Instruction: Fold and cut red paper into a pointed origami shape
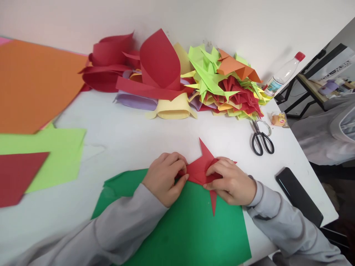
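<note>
A red folded paper piece (200, 169) with pointed tips lies at the far edge of a dark green paper sheet (188, 229) on the white table (124, 129). My left hand (164, 177) pinches its left side with fingers curled closed. My right hand (231, 181) presses and grips its right side, fingers bent over the paper. One red tip points up toward the back, another pokes down below my right hand. Both arms wear grey sleeves.
A pile of folded paper shapes (224, 85) and curled red, yellow and purple strips (149, 74) sits at the back. Black scissors (260, 138), a plastic bottle (284, 74), a black case (299, 195) lie right. Orange (33, 85), light green (55, 155), red sheets (16, 177) lie left.
</note>
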`<control>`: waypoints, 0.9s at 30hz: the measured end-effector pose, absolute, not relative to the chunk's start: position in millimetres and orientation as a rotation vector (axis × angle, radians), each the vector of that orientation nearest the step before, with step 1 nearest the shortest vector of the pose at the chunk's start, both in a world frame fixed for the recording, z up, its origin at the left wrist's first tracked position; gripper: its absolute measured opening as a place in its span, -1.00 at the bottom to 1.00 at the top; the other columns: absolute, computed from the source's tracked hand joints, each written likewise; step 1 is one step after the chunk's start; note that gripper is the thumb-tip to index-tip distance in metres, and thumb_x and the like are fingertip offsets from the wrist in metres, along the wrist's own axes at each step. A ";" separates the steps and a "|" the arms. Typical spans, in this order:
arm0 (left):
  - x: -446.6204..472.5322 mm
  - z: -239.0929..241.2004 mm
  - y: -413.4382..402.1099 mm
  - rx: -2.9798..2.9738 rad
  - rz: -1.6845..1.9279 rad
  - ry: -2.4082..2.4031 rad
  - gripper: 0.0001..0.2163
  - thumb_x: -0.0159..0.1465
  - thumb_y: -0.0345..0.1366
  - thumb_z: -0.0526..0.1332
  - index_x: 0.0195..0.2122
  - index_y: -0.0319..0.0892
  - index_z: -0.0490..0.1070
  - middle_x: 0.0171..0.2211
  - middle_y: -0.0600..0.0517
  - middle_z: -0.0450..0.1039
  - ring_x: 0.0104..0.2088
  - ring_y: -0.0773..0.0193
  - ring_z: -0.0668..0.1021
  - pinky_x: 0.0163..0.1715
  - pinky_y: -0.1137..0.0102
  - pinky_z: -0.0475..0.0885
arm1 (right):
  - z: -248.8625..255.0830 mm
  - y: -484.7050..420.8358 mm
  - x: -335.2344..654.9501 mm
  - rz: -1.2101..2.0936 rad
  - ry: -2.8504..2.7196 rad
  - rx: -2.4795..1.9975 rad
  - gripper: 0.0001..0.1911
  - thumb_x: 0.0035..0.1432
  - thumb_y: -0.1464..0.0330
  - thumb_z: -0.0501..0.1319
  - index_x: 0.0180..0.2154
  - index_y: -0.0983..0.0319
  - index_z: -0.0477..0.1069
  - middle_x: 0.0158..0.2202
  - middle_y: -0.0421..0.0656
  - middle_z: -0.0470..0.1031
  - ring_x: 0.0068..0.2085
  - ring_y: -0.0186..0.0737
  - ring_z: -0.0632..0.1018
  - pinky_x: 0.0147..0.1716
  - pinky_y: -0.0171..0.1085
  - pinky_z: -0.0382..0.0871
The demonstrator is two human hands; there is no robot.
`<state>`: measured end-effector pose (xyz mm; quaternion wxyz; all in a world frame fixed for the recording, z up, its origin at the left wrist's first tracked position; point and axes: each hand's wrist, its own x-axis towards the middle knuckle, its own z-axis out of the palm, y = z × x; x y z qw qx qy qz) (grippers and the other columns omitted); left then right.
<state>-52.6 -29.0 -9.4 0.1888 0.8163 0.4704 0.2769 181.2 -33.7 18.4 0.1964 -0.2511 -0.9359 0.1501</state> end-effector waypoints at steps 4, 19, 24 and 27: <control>-54.4 -9.5 -28.1 2.296 0.794 1.281 -0.86 0.17 -0.38 0.08 -0.54 -0.13 0.24 -0.33 -0.03 0.42 -0.31 0.12 0.41 -0.31 0.20 0.33 | 19.3 -34.6 180.3 0.413 -2.623 -0.707 -0.79 0.13 0.50 0.13 -0.27 0.20 0.51 -0.19 -0.08 0.42 -0.20 -0.14 0.34 -0.12 -0.07 0.26; -57.4 -18.3 -34.4 2.353 0.907 1.317 -0.85 0.23 -0.32 0.06 -0.45 -0.14 0.36 -0.14 -0.12 0.46 -0.10 -0.03 0.46 -0.14 0.07 0.37 | 19.4 -38.7 177.3 0.323 -2.696 -0.714 -0.83 0.20 0.48 0.13 -0.31 0.19 0.49 0.00 -0.15 0.51 -0.19 -0.16 0.33 -0.04 -0.03 0.25; -56.9 -20.9 -33.6 2.345 0.835 1.372 -0.84 0.23 -0.31 0.05 -0.46 -0.13 0.35 -0.14 -0.11 0.46 -0.09 -0.03 0.46 -0.14 0.05 0.37 | 20.3 -39.5 176.1 0.178 -2.815 -0.675 -0.89 0.12 0.49 0.19 -0.37 0.21 0.46 0.11 -0.24 0.45 -0.23 -0.18 0.32 -0.11 -0.03 0.26; -56.2 -21.5 -33.0 2.338 0.832 1.392 -0.87 0.22 -0.31 0.05 -0.41 -0.12 0.36 -0.12 -0.10 0.46 -0.10 -0.02 0.45 -0.14 0.05 0.37 | 22.7 -39.3 175.4 0.057 -2.878 -0.601 -0.88 0.11 0.49 0.17 -0.40 0.20 0.45 0.14 -0.29 0.41 -0.28 -0.18 0.29 -0.19 -0.05 0.25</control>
